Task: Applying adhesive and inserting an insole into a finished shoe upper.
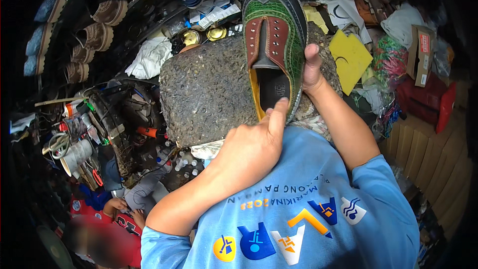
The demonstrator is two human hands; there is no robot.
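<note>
A lace-up shoe (pixel 297 52) without laces, with a black toe, green scaly sides and dark red eyelet panels, is held toe away from me above a dark, rough-topped block (pixel 199 92). My right hand (pixel 313 69) supports it from the right; its thumb shows beside the green side, while its other fingers are hidden behind the shoe. At the heel is my left hand (pixel 254 139), with its index finger reaching over the collar onto the dark insole (pixel 273 89) and its other fingers curled in at the heel.
Several shoes (pixel 110 11) line shelves at the upper left. Tools and a white roll (pixel 78 155) clutter the left side, near small bottles (pixel 184 162). At right lie a yellow sheet (pixel 351 60), a cardboard box (pixel 420 55) and a red bag (pixel 423 97). Another person (pixel 107 234) sits at the lower left.
</note>
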